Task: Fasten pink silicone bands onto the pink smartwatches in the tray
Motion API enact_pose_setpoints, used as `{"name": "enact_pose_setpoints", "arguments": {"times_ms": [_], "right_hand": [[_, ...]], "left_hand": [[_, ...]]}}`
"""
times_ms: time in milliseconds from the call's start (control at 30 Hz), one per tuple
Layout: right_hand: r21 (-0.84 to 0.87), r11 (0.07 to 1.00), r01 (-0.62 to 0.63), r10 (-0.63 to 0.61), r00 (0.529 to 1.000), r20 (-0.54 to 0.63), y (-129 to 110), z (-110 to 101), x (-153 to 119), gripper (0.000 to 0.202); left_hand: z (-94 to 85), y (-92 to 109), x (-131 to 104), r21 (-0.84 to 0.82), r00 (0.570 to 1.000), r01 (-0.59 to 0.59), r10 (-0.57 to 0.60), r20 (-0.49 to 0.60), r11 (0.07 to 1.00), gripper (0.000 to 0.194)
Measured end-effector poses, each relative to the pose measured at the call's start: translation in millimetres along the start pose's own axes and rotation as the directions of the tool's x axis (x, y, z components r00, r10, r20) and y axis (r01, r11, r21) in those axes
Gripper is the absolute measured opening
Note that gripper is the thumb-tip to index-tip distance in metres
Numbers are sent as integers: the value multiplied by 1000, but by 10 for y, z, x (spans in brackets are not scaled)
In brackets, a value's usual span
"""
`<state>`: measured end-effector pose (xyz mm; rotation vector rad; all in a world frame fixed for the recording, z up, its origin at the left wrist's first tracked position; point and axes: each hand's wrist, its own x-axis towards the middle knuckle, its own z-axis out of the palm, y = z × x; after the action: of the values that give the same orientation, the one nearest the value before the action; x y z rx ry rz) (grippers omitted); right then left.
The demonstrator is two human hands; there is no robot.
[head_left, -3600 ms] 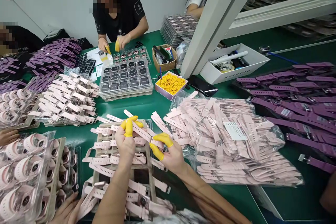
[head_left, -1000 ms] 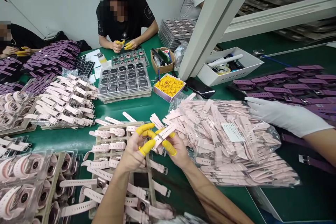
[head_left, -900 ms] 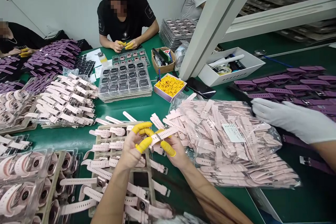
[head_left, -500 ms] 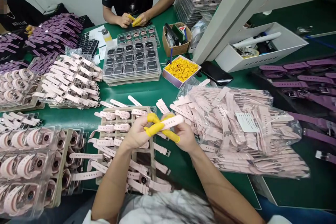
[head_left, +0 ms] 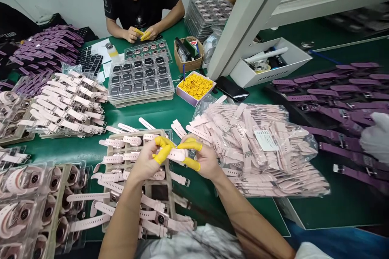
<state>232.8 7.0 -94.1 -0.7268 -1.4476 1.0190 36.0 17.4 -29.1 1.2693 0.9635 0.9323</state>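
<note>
Both hands are raised over a tray (head_left: 166, 166) of pink-strapped watches, with yellow finger cots on some fingers. Between them is a pink watch strap (head_left: 177, 154), its row of holes facing up. My left hand (head_left: 146, 162) pinches the strap's left end between thumb and fingers. From the other side, my right hand (head_left: 207, 160) is closed on the strap's right part, index finger above and thumb below. Whether a watch body is attached is hidden by the fingers. On the tray, several watches lie with pink straps (head_left: 113, 158) spread out over the edges.
Bags of pink straps (head_left: 252, 145) lie to the right, purple straps (head_left: 331, 109) beyond. Ahead are a box of yellow finger cots (head_left: 194, 85), a phone (head_left: 232, 88) and stacked trays of dark watches (head_left: 139, 77). A post (head_left: 240, 24) rises behind. A co-worker (head_left: 142, 4) sits opposite.
The strap has turned from pointing up to the right to lying nearly level between my hands. My right fingers have moved from beneath it to around its right part. The view has shifted right.
</note>
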Motion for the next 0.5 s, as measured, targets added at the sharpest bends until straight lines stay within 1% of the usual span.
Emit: {"name": "enact_pose_setpoints", "arguments": {"times_ms": [133,233,367,433,500], "right_hand": [[-7,999,-31,31,1000,-3,-28,12,-6,19],[13,999,-48,48,999,-23,-6,44,-34,19],[21,994,-103,103,995,-12,25,62,-54,28],[9,995,-97,97,995,9,20,52,-44,32],[-5,998,-64,64,998,22,1,34,-28,31]], "left_hand": [[-13,-19,5,-31,1000,25,-25,-9,999,36],[-2,-57,7,24,999,18,-17,-47,1000,36],[14,-68,-6,71,997,-4,10,-81,997,32],[15,-41,-10,113,999,8,-4,-36,994,31],[14,-3,-9,162,999,20,-27,37,987,34]]}}
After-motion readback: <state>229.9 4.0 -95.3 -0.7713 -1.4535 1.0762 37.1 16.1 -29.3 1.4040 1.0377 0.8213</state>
